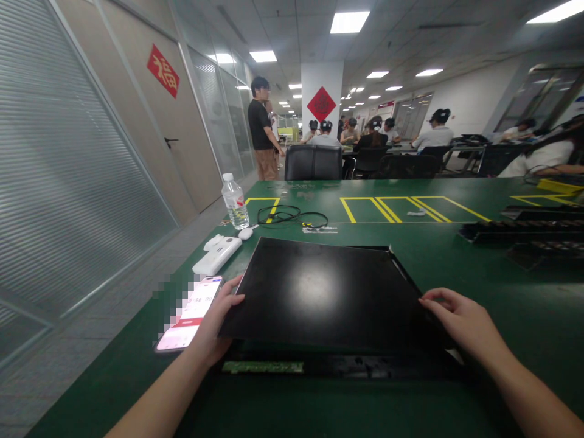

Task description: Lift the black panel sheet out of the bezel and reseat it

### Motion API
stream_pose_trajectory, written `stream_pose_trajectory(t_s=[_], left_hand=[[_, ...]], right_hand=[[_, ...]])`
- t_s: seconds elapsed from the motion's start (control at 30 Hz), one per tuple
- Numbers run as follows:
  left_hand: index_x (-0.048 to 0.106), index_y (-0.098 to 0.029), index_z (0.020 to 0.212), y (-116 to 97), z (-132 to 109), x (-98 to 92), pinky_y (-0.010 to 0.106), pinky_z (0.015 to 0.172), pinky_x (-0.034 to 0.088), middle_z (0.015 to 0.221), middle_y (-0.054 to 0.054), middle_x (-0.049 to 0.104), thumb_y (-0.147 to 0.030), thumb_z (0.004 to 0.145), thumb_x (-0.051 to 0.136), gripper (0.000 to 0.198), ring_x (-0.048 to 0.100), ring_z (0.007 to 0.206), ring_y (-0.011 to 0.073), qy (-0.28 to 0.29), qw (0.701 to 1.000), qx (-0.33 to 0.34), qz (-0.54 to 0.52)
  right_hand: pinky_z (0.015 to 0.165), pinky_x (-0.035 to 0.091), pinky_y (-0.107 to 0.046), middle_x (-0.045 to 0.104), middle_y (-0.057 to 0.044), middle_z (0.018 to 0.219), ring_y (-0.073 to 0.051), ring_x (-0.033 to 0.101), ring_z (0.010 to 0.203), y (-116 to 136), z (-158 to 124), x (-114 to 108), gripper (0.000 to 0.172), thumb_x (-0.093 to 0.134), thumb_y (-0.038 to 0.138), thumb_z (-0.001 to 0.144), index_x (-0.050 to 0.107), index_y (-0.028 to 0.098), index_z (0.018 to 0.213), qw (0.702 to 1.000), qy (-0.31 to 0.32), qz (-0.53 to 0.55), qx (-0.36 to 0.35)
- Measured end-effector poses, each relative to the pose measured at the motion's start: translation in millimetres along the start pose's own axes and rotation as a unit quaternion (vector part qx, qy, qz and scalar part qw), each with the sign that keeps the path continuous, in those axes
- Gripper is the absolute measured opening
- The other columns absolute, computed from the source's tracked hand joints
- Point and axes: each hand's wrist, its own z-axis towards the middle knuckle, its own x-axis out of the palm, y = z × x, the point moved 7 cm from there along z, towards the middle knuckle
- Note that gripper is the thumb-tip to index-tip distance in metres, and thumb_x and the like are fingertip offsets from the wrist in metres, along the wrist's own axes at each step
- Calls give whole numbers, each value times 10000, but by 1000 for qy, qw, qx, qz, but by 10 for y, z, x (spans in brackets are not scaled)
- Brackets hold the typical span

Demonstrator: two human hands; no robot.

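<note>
A large flat black panel (pixel 319 292) lies on the green table (pixel 502 280) in front of me, resting on a black tray or chassis whose front edge shows below it. My left hand (pixel 214 325) grips the panel's left edge, thumb on top and fingers under it. My right hand (pixel 460 322) rests on the panel's right edge with its fingers curled over the rim.
A lit smartphone (pixel 189 313) lies left of my left hand. Behind it sit a white power bank (pixel 216 255), a water bottle (pixel 235 202) and a black cable (pixel 292 215). Black trays (pixel 520 231) stand at the right. Several people sit at far tables; one stands.
</note>
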Motion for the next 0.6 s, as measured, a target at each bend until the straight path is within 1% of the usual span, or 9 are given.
stream_pose_trajectory(t_s=[0.17,0.33,0.43,0.6], left_hand=[[669,-222,1392,14,7,-4,321,679,556,1207,74,806,-266,734,798,672,772,1065,339,0,1000,-5,-3],[664,-221,1385,14,11,-2,319,688,558,1201,71,809,-265,734,792,665,768,1075,337,3,1000,-2,0],[671,-217,1374,9,7,9,316,702,558,1192,69,811,-277,740,793,648,765,1083,332,8,1000,4,1],[680,-223,1361,3,-9,13,323,677,547,1168,68,813,-272,725,795,647,770,1061,341,2,1000,1,3]], right_hand=[[594,441,-380,763,-41,699,-258,662,604,10,-19,12,454,621,677,713,771,269,843,1000,15,0,22],[571,427,-367,732,-34,636,-244,631,563,44,-19,-8,407,628,649,725,761,270,794,1000,-6,2,-11],[547,414,-360,722,-30,617,-237,612,533,44,-20,-9,394,624,637,742,758,271,795,1000,-8,3,-17],[582,439,-372,767,-42,693,-245,639,570,63,-23,-18,410,609,643,743,768,273,816,1000,-6,-11,-17]])
